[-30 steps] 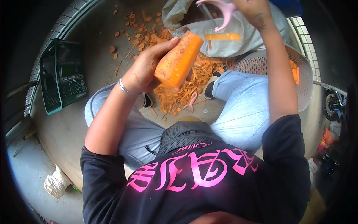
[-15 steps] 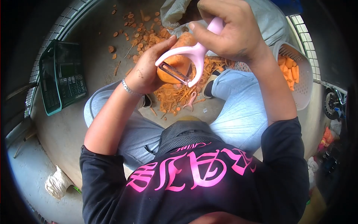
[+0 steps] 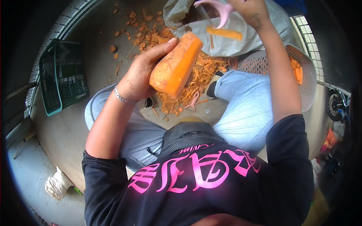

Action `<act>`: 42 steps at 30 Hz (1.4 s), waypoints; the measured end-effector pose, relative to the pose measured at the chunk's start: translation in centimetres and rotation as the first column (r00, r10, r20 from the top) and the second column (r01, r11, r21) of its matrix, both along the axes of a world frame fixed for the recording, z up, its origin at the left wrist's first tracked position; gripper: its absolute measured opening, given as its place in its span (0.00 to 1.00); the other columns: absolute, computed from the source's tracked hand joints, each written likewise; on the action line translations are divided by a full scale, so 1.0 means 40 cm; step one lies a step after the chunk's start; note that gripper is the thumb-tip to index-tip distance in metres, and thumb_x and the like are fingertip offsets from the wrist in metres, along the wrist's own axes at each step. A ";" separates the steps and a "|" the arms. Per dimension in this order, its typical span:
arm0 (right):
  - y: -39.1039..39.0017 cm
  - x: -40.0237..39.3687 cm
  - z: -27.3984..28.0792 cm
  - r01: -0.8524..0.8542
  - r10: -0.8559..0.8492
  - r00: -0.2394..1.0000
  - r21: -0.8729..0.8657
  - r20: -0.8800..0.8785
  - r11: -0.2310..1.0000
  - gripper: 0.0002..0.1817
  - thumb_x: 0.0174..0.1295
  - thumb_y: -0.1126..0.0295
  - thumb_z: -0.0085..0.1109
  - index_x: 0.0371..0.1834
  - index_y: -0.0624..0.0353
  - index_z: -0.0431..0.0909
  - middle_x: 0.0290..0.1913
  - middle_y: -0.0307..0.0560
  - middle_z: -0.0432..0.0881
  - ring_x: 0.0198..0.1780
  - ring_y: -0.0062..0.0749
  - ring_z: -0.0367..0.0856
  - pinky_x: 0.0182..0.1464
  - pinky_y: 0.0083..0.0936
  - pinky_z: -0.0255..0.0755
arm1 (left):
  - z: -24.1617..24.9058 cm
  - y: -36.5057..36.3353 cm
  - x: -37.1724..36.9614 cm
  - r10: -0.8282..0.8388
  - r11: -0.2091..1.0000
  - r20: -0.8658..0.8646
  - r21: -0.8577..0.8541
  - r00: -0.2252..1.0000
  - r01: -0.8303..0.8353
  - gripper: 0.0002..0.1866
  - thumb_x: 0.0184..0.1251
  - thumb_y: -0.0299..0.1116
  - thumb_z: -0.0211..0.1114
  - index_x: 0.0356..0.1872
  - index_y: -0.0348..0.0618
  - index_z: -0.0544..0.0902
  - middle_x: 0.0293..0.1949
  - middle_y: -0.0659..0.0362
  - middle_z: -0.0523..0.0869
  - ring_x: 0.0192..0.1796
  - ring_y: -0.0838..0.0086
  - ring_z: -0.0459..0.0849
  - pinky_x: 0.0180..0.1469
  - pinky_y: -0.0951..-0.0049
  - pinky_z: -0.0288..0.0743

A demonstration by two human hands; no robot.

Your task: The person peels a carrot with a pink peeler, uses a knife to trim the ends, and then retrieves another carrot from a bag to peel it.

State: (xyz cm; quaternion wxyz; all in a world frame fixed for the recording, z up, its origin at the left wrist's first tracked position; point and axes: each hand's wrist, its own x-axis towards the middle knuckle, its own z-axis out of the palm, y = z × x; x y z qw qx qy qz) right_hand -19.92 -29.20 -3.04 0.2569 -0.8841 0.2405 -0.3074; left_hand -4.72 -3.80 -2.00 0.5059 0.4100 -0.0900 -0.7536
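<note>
A thick orange carrot (image 3: 177, 66) is in my left hand (image 3: 140, 73), tilted, its right side smooth and bright, its left side still rough-skinned. My right hand (image 3: 252, 12), partly cut off at the top edge, grips a pink peeler (image 3: 223, 14) that is blurred by motion. Just below the peeler a strip of carrot peel (image 3: 226, 34) hangs in the air. On the floor between my feet lies a heap of peelings (image 3: 205, 69), with a second pink peeler (image 3: 193, 101) at its near edge.
Behind the heap a white sack (image 3: 241, 39) slumps open. To the right stands a pale perforated basket (image 3: 308, 71) with peeled carrots (image 3: 298, 71) in it. A dark green crate (image 3: 64, 77) stands at left. Cut carrot ends (image 3: 141, 29) are scattered across the far floor.
My right hand has swung the peeler up and away from the carrot, and a peel strip has come off. More of the carrot shows in my left hand, which has shifted slightly.
</note>
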 end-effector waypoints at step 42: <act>0.239 0.025 0.154 -0.372 0.419 0.886 -0.236 0.198 0.898 0.10 0.42 0.73 0.65 0.17 0.60 0.71 0.18 0.48 0.69 0.18 0.41 0.69 0.20 0.29 0.64 | -0.021 -0.012 -0.013 0.037 0.989 -0.262 -0.126 0.964 -0.072 0.23 0.78 0.44 0.46 0.62 0.36 0.68 0.45 0.53 0.84 0.44 0.71 0.86 0.48 0.69 0.83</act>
